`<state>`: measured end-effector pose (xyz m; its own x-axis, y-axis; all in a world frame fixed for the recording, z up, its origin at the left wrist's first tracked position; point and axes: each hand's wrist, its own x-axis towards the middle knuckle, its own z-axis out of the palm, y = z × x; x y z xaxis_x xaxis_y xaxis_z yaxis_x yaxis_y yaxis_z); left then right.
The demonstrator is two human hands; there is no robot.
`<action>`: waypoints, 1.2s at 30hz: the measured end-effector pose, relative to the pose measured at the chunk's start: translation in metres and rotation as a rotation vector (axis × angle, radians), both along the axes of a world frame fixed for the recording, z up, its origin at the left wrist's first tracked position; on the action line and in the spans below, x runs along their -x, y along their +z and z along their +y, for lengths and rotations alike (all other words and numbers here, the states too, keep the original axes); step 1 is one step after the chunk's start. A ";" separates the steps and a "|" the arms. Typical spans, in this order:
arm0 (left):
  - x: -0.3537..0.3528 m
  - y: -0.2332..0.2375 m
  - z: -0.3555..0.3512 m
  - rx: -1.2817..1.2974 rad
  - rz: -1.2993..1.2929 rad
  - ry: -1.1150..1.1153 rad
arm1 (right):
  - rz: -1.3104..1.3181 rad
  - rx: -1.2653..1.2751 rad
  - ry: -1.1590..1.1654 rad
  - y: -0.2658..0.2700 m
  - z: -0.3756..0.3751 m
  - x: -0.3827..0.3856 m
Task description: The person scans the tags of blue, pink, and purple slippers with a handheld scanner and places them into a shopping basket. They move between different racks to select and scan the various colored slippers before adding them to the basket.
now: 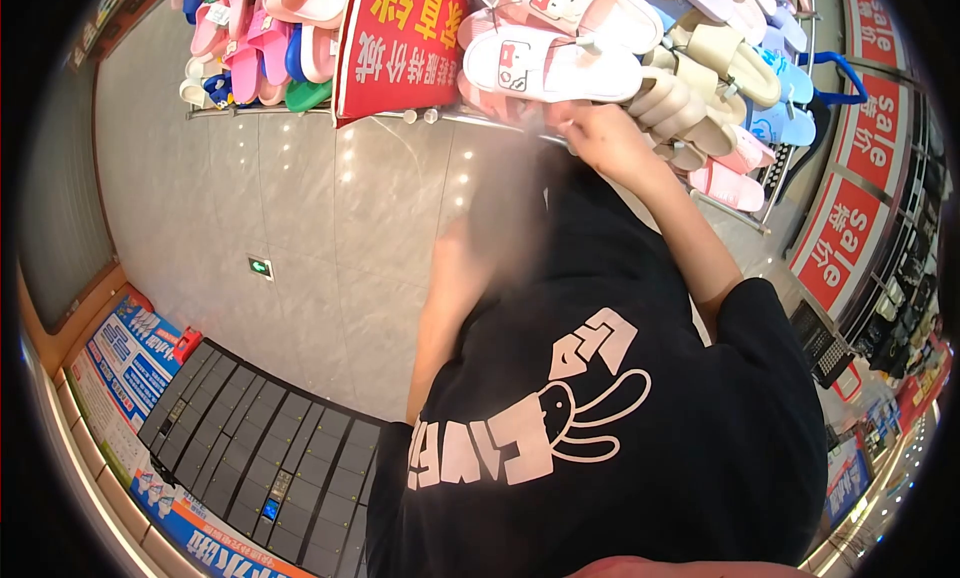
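Observation:
My right hand (605, 138) is at the front edge of the slipper rack (470, 118), just below a white slipper (545, 68) with a red-and-black cartoon patch. Its fingers are bent and closed, and what they hold, if anything, I cannot make out. Pink slippers lie partly hidden beside the fingertips. My left forearm (445, 288) reaches up in front of my black T-shirt (640, 458). A dark blurred shape (510, 203) covers my left hand, so its fingers do not show.
Beige slippers (680, 118) and blue slippers (785, 88) fill the rack's right side. A red sign (400, 48) stands between the slipper groups. Red sale signs (840, 243) line the right. Grey lockers (260, 448) appear at lower left, beyond the tiled floor (320, 238).

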<state>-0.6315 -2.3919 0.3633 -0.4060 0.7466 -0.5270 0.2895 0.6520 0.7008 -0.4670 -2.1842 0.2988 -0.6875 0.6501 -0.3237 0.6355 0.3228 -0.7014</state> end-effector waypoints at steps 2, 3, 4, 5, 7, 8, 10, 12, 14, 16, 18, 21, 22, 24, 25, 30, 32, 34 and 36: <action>0.004 -0.009 -0.010 0.089 0.067 -0.138 | 0.160 -0.055 -0.046 0.021 0.015 -0.001; 0.005 -0.010 -0.010 0.197 0.076 -0.182 | 0.167 -0.074 -0.157 0.039 0.024 0.004; 0.004 -0.012 -0.011 0.192 0.076 -0.180 | 0.173 -0.093 -0.272 0.048 0.030 0.006; 0.003 -0.014 -0.012 0.239 0.114 -0.231 | 0.196 -0.343 -0.201 0.044 0.041 0.009; 0.000 -0.016 -0.010 0.275 0.147 -0.284 | 0.145 -0.473 -0.133 0.043 0.056 0.015; -0.001 -0.015 -0.007 0.255 0.106 -0.271 | 0.095 -0.594 -0.060 0.044 0.064 0.022; -0.006 -0.012 -0.002 0.229 0.061 -0.251 | 0.071 -0.610 -0.004 0.022 0.074 0.033; -0.010 -0.007 0.006 0.198 0.007 -0.192 | 0.063 -0.556 -0.076 0.015 0.077 0.045; -0.014 -0.004 0.009 0.193 0.013 -0.162 | 0.099 -0.543 -0.076 0.015 0.075 0.042; -0.019 -0.003 0.008 0.194 0.024 -0.129 | 0.145 -0.505 -0.126 0.007 0.072 0.034; -0.025 -0.009 0.005 0.185 0.030 -0.090 | 0.180 -0.565 -0.074 0.001 0.070 0.025; -0.034 -0.012 0.008 0.187 -0.020 -0.063 | 0.196 -0.586 -0.018 -0.008 0.078 0.022; -0.038 -0.014 0.011 0.176 -0.015 -0.050 | 0.179 -0.540 -0.015 -0.011 0.082 0.023; -0.048 -0.014 0.013 0.220 0.035 -0.057 | 0.192 -0.531 -0.028 -0.018 0.088 0.030; -0.055 -0.016 0.012 0.220 0.036 -0.048 | 0.173 -0.574 -0.033 -0.021 0.089 0.032; -0.071 -0.013 0.005 0.221 0.037 0.032 | 0.250 -0.591 -0.046 -0.025 0.093 0.027; -0.074 -0.022 0.000 0.268 0.106 -0.023 | 0.315 -0.461 -0.111 -0.027 0.094 0.024; -0.077 -0.028 -0.009 0.312 0.160 -0.105 | 0.319 -0.368 -0.167 -0.030 0.095 0.020; -0.083 -0.024 -0.007 0.316 0.129 -0.143 | 0.378 -0.470 -0.119 -0.034 0.098 0.020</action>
